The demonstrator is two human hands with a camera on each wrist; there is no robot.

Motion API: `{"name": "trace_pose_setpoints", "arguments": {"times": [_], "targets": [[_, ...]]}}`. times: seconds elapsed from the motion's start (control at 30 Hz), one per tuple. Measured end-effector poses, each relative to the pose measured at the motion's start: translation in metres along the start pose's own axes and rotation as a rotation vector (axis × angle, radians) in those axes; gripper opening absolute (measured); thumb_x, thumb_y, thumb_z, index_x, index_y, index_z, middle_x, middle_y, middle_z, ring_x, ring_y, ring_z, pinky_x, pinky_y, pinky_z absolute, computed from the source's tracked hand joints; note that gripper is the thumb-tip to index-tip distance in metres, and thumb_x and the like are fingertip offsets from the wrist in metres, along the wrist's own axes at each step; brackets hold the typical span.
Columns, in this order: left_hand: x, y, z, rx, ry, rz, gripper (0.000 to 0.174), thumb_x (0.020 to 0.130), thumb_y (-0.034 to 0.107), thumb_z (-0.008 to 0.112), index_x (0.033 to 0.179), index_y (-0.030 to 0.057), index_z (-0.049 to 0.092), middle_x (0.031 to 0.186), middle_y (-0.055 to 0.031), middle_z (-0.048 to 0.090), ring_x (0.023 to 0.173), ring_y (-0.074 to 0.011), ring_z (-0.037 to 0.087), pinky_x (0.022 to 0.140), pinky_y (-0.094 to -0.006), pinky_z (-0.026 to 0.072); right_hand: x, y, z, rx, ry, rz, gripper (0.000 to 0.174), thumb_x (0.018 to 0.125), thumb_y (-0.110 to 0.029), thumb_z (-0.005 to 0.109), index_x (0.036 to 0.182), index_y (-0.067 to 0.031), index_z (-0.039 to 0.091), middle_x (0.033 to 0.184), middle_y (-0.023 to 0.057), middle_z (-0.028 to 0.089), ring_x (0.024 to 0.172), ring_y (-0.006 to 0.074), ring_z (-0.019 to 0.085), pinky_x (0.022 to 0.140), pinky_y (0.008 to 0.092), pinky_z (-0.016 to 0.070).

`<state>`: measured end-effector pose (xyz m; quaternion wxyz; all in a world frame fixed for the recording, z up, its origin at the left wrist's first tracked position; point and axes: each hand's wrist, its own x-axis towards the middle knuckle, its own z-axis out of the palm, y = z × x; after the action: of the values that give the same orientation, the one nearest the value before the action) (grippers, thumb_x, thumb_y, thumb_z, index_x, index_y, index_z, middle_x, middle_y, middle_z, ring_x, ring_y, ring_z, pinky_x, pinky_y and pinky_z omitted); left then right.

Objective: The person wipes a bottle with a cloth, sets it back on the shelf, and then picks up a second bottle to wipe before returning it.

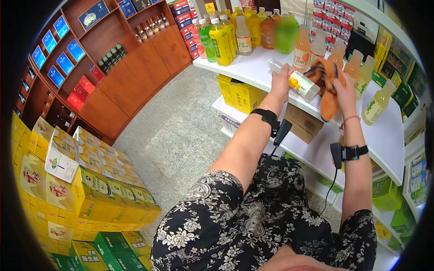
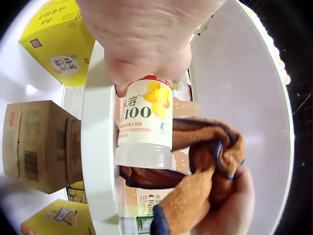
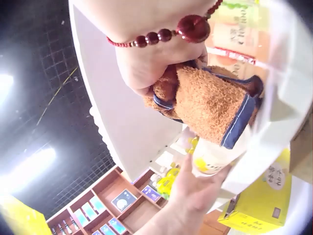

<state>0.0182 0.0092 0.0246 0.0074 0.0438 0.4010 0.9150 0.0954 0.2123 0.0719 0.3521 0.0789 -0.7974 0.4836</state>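
My left hand [image 1: 280, 83] grips a juice bottle [image 1: 302, 86] near its neck, tilted with its base toward the right hand. Its white label with yellow fruit and "C100" faces up in the left wrist view, the bottle [image 2: 146, 122] lying over the white shelf edge. In my right hand [image 1: 346, 92] is a bunched orange-brown cloth [image 1: 329, 106] with dark blue edging. The cloth [image 3: 210, 103] hangs in folds from the fingers, close beside the bottle's base. Several similar bottles stand behind, the nearest a peach-coloured bottle [image 1: 301, 49].
Bottles crowd the white shelf [image 1: 253, 67], with a pale green bottle [image 1: 379, 103] at the right. Below are a yellow carton [image 1: 242, 95] and a brown cardboard box [image 1: 302, 124]. Yellow cartons [image 1: 113, 189] are stacked at the left, and a wooden cabinet [image 1: 149, 67] stands behind.
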Motion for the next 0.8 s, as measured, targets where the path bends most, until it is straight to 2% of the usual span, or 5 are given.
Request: {"name": "trace_pose_setpoints", "arguments": {"times": [0.23,0.33,0.6,0.7,0.8], "targets": [[0.029,-0.026,-0.017,-0.058,-0.030,-0.009,0.043,0.098,0.033,0.045,0.128,0.0023,0.038,0.122,-0.0163,0.052,0.101,-0.0265,0.062,0.085,-0.0435,0.0529,0.036,-0.055,0.080,-0.496,-0.473,-0.210,0.048,0.081,-0.029,0.059,0.126,-0.0137,0.057,0.120,0.0238,0.051,0.112,0.0376,0.053,0.098,0.0401,0.0428],[0.021,-0.015,-0.014,-0.131,-0.092,-0.044,0.039,0.098,0.034,0.032,0.123,0.0108,0.051,0.126,-0.0107,0.055,0.108,-0.0234,0.059,0.090,-0.0443,0.0484,0.025,-0.048,0.100,-0.623,-0.438,-0.144,0.048,0.081,-0.028,0.059,0.128,-0.0162,0.055,0.124,0.0236,0.048,0.111,0.0387,0.054,0.097,0.0416,0.0436],[0.015,-0.009,-0.011,-0.155,-0.105,-0.098,0.043,0.100,0.033,0.037,0.126,-0.0012,0.045,0.122,-0.0152,0.057,0.109,-0.0274,0.059,0.094,-0.0437,0.0472,-0.011,-0.046,0.036,-0.655,-0.476,-0.258,0.050,0.080,-0.028,0.060,0.127,-0.0127,0.054,0.121,0.0213,0.049,0.110,0.0377,0.053,0.094,0.0421,0.0447],[0.017,-0.009,-0.013,-0.106,-0.045,-0.134,0.044,0.100,0.033,0.039,0.127,-0.0023,0.043,0.121,-0.0171,0.056,0.107,-0.0285,0.059,0.093,-0.0436,0.0480,-0.022,-0.038,0.011,-0.632,-0.425,-0.121,0.050,0.080,-0.027,0.060,0.126,-0.0084,0.054,0.120,0.0208,0.049,0.110,0.0373,0.053,0.094,0.0406,0.0448],[0.017,-0.009,-0.014,-0.145,-0.087,-0.139,0.043,0.100,0.031,0.041,0.127,-0.0017,0.043,0.121,-0.0171,0.056,0.109,-0.0291,0.059,0.095,-0.0443,0.0468,-0.025,-0.029,0.006,-0.633,-0.379,-0.181,0.049,0.080,-0.026,0.060,0.126,-0.0080,0.054,0.119,0.0207,0.049,0.110,0.0376,0.053,0.094,0.0403,0.0445]]}}
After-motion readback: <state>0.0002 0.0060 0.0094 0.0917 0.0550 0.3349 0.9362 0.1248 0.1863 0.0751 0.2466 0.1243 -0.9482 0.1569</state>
